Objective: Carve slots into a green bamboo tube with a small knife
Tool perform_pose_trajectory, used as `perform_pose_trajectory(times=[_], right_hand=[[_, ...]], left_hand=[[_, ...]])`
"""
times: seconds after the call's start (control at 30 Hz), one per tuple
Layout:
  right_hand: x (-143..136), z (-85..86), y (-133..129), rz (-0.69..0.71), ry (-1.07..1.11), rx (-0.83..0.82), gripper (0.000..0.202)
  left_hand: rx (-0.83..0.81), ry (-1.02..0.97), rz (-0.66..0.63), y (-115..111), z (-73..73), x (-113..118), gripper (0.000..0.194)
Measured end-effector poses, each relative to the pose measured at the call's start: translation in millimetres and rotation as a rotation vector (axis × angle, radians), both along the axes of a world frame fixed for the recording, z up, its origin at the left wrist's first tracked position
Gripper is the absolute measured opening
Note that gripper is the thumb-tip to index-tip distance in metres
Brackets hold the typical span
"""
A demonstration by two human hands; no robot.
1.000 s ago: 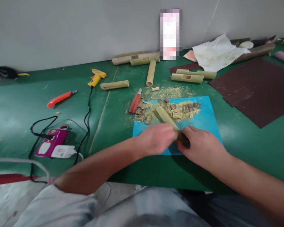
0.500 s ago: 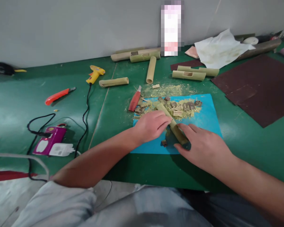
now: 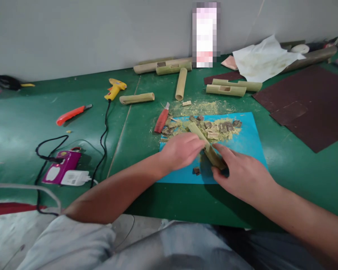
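Note:
A bamboo tube (image 3: pixel 195 129) lies slantwise over the blue sheet (image 3: pixel 243 150). My right hand (image 3: pixel 240 168) grips its near end, thumb below and fingers along the right side. Fingers of my left hand (image 3: pixel 183 150) are pinched together against the middle of the tube; what they hold, if anything, is hidden. Behind the tube are pale shavings and brown, broken chips (image 3: pixel 228 125). One small brown piece (image 3: pixel 196 171) rests on the sheet, left of the tube's near end. Beside the sheet's far left corner is a red-handled knife (image 3: pixel 161 119).
Several cut bamboo tubes (image 3: pixel 225 90) lie toward the wall. On the left are a yellow glue gun (image 3: pixel 115 88) with its cord, an orange utility knife (image 3: pixel 71 114) and a purple power strip (image 3: pixel 62 167). Dark brown sheets (image 3: pixel 307 108) cover the right side.
The whole view has shifted slightly. My right hand's fingers and thumb have moved a little on the tube's near end. My left hand stays at the tube's middle.

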State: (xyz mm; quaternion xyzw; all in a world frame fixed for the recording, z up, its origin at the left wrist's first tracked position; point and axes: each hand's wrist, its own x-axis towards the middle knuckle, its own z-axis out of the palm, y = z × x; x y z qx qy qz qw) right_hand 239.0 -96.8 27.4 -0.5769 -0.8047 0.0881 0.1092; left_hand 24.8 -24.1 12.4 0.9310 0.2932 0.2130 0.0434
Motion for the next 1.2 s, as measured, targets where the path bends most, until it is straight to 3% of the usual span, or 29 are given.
perform_pose_trajectory(times=[0.07,0.23,0.37,0.43,0.6,0.8,0.9,1.07,1.2], right_hand=[[-1,1.8,0,0.001,-0.007,-0.037,0.04],[-2,6.7,1,-0.01,-0.076,-0.145,0.022],[-3,8.5,1,-0.006,-0.078,-0.167,0.02],[-3,8.5,0,-0.004,-0.075,-0.166,0.019],[-3,8.1,0,0.001,-0.068,-0.131,0.016],[-3,7.3,0,0.0,-0.09,-0.127,0.017],[-4,6.7,0,0.0,-0.096,-0.122,0.016],[-4,8.9,0,0.0,-0.116,-0.142,0.018],[-5,11.1,0,-0.004,-0.133,-0.154,0.019]], left_hand=[[-0.019,-0.042,0.043,0,0.6,0,0.036],[-0.084,0.022,-0.113,-2,0.0,0,0.036],[-0.041,-0.095,0.13,12,-2.1,-8,0.029],[-0.046,-0.147,0.18,13,-1.8,-9,0.027],[-0.112,-0.088,0.005,6,-1.6,-5,0.027],[-0.15,-0.304,0.234,35,-9.0,-20,0.017],[-0.142,-0.318,0.226,37,-8.8,-21,0.018],[-0.156,-0.225,0.06,29,-3.9,-18,0.019],[-0.132,-0.248,0.159,29,-3.3,-17,0.02]])
